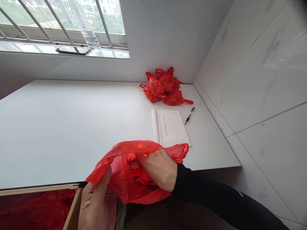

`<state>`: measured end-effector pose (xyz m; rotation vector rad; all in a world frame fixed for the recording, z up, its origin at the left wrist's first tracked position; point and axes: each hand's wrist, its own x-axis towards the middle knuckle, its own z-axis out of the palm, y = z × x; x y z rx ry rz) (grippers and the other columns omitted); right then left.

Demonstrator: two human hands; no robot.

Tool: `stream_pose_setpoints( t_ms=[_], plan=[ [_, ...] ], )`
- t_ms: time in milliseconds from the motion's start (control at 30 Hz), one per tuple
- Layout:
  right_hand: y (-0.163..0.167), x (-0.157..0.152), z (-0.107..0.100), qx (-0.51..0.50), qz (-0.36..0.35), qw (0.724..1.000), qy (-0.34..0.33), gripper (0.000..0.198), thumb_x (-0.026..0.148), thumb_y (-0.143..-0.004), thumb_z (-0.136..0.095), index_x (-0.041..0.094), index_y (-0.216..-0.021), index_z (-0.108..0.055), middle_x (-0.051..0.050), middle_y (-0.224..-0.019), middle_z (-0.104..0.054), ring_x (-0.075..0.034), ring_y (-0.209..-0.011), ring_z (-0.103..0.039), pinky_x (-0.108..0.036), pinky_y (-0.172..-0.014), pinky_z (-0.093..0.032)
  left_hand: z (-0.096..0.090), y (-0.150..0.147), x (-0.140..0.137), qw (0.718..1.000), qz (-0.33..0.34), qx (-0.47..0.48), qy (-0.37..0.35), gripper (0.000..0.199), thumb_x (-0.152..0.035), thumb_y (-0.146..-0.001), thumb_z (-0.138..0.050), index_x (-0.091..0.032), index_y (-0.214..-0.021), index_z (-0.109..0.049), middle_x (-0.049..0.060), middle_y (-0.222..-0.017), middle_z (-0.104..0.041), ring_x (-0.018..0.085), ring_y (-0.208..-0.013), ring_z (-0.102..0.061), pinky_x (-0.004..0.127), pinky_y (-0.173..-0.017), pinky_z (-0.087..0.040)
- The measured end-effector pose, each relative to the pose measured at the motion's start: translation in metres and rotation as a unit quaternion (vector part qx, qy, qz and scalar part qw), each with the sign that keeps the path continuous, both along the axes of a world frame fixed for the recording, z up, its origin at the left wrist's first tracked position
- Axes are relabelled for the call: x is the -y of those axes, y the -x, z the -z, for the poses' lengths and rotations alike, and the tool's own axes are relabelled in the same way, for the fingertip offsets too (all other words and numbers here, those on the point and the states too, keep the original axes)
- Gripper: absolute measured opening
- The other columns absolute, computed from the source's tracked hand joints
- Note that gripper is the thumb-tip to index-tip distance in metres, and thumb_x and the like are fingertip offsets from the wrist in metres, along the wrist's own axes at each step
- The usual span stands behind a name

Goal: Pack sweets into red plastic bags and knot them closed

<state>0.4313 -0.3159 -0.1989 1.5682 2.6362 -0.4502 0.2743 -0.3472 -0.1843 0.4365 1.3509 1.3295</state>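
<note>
A red plastic bag (pixel 144 195) hangs open at the table's front edge. My left hand (pixel 98 201) is closed on its left rim, thumb on the inner side. My right hand (pixel 160 167) reaches through the mouth from the right, fingers curled and their tips hidden. Just beside those fingers, inside the bag, shows a small red packet (pixel 134 164) with a round pale emblem. More red items lie deeper in the bag, too shaded to name. Whatever my right fingers grip is out of sight.
Below left, a cardboard box (pixel 72 210) contains red plastic bags. On the white table (pixel 72 127) are knotted red bags (pixel 163 86), an open notebook (pixel 174 127) and a pen (pixel 190 115). A phone (pixel 72 49) and a water bottle (pixel 90 35) occupy the windowsill. Tiled wall (pixel 263 127) borders the right.
</note>
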Motion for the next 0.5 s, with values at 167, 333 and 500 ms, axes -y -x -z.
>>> stream_pose_setpoints(
  t_ms=[167, 333, 500],
  plan=[
    [-0.007, -0.006, -0.002, 0.017, 0.027, 0.999, -0.005, 0.030, 0.003, -0.091, -0.050, 0.017, -0.115, -0.062, -0.005, -0.076, -0.071, -0.022, -0.066, -0.067, -0.028, -0.052, -0.035, -0.003, 0.000, -0.004, 1.000, 0.013, 0.012, -0.008, 0.054, -0.050, -0.044, -0.097, -0.022, -0.086, -0.078, 0.006, -0.095, -0.075, 0.032, -0.095, -0.070, 0.040, -0.082, -0.063],
    [-0.015, 0.008, -0.011, 0.015, -0.002, 1.000, 0.001, 0.016, 0.029, -0.096, -0.058, 0.019, -0.108, -0.063, -0.004, -0.068, -0.069, -0.022, -0.057, -0.063, -0.030, -0.053, -0.031, -0.007, -0.001, -0.004, 1.000, -0.018, 0.005, 0.007, 0.049, -0.052, -0.044, -0.096, -0.022, -0.076, -0.075, 0.006, -0.094, -0.075, 0.033, -0.097, -0.070, 0.040, -0.082, -0.063],
    [-0.012, 0.001, -0.002, -0.023, -0.005, 1.000, -0.011, 0.014, 0.024, -0.092, -0.059, 0.019, -0.105, -0.063, -0.004, -0.078, -0.072, -0.021, -0.065, -0.065, -0.032, -0.051, -0.027, -0.004, 0.001, -0.002, 1.000, 0.007, 0.015, 0.000, 0.055, -0.052, -0.042, -0.098, -0.022, -0.083, -0.076, 0.006, -0.094, -0.076, 0.033, -0.097, -0.070, 0.040, -0.084, -0.062]
  ],
)
